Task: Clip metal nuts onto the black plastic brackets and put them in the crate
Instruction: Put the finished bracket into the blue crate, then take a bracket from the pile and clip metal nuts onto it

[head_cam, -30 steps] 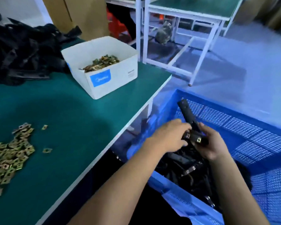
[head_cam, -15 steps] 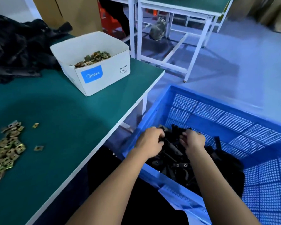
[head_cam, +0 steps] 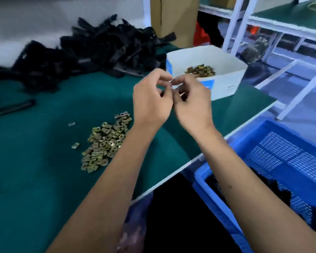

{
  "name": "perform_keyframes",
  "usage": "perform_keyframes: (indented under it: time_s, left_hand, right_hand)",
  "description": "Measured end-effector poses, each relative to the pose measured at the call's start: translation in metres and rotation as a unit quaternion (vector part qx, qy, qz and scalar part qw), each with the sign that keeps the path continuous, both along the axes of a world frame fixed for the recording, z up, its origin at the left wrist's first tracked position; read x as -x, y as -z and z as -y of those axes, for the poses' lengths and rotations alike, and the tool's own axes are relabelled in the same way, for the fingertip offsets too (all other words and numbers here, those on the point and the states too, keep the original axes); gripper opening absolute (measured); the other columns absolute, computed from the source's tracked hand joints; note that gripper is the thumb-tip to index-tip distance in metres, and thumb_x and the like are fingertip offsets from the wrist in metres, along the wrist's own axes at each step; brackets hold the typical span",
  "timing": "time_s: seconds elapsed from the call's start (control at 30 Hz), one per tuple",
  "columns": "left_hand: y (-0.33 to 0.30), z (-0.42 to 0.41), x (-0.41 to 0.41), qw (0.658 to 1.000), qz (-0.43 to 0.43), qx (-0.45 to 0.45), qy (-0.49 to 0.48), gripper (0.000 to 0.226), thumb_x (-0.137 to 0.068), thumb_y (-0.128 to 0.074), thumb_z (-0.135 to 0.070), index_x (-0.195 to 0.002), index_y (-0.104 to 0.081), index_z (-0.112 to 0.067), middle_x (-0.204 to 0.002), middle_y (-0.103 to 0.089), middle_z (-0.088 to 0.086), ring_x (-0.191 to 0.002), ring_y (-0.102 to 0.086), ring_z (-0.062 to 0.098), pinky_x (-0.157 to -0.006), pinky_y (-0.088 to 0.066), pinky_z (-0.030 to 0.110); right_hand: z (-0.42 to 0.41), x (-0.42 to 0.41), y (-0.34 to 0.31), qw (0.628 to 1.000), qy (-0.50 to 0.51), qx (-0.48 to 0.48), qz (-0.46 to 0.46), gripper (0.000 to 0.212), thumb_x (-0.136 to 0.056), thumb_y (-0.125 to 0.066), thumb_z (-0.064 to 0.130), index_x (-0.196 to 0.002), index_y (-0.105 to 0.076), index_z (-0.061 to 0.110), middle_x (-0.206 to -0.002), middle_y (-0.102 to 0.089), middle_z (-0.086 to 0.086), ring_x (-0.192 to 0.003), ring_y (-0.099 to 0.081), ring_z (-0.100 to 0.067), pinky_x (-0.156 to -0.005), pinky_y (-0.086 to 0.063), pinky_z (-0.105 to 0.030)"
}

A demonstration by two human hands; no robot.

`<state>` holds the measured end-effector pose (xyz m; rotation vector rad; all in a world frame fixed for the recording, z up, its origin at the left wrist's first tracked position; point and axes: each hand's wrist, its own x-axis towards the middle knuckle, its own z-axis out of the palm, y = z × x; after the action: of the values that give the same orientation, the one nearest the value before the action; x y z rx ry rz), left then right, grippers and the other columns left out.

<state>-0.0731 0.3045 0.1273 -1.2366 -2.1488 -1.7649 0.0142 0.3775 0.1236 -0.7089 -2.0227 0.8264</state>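
Left hand (head_cam: 151, 99) and right hand (head_cam: 192, 101), grips pinching one small metal nut (head_cam: 171, 81) above counter's right edge; likely next: fetch black plastic bracket (head_cam: 106, 50).

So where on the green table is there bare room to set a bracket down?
Bare mat lies near-left of the loose nut pile, and between that pile and the black bracket heap. It is crowded at the back, around the heap and the white nut box.
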Motion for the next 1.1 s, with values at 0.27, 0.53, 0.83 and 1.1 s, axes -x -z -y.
perform_keyframes:
  time_s: [0.27, 0.53, 0.83, 1.1]
  left_hand:
    - [0.035, 0.193, 0.141, 0.958, 0.021, 0.067, -0.279, 0.021, -0.086, -0.066, -0.004, -0.103, -0.07, -0.014, -0.086, -0.068, -0.009, -0.081, -0.065, 0.014, -0.081, -0.054, 0.032]
    - [0.043, 0.317, 0.213, 0.84, 0.081, -0.09, -0.529, 0.016, -0.081, -0.052, -0.003, -0.088, -0.062, -0.013, -0.068, -0.054, -0.014, -0.06, -0.053, -0.005, -0.064, -0.039, 0.009]
    - [0.048, 0.324, 0.241, 0.799, 0.156, -0.173, -0.554, 0.008, -0.082, -0.061, -0.009, -0.084, -0.058, -0.016, -0.074, -0.058, -0.01, -0.062, -0.052, -0.001, -0.068, -0.043, 0.01]
    - [0.054, 0.328, 0.251, 0.843, 0.21, -0.098, -0.486, 0.042, -0.092, -0.071, -0.043, -0.121, -0.056, -0.016, -0.101, -0.063, -0.011, -0.089, -0.058, -0.005, -0.079, -0.04, 0.003]
  right_hand:
    - [0.137, 0.149, 0.007, 0.936, -0.303, -0.08, 0.158, 0.023, -0.091, -0.069, 0.02, -0.114, -0.068, 0.024, -0.098, -0.073, 0.008, -0.091, -0.068, -0.015, -0.088, -0.056, -0.04]
    - [0.24, 0.287, 0.017, 0.853, -0.381, -0.276, 0.226, 0.071, -0.088, -0.072, 0.057, -0.143, -0.048, 0.019, -0.137, -0.049, -0.008, -0.131, -0.036, -0.031, -0.104, -0.046, -0.045]
    - [0.29, 0.418, 0.026, 0.811, -0.36, -0.302, 0.349, 0.094, -0.087, -0.063, 0.07, -0.16, -0.02, 0.03, -0.156, -0.037, -0.015, -0.144, -0.032, -0.038, -0.109, -0.036, -0.052]
    - [0.289, 0.374, 0.015, 0.808, -0.471, -0.207, 0.287, 0.048, -0.092, -0.071, 0.032, -0.136, -0.054, 0.023, -0.126, -0.062, -0.01, -0.115, -0.061, -0.033, -0.092, -0.05, -0.037]
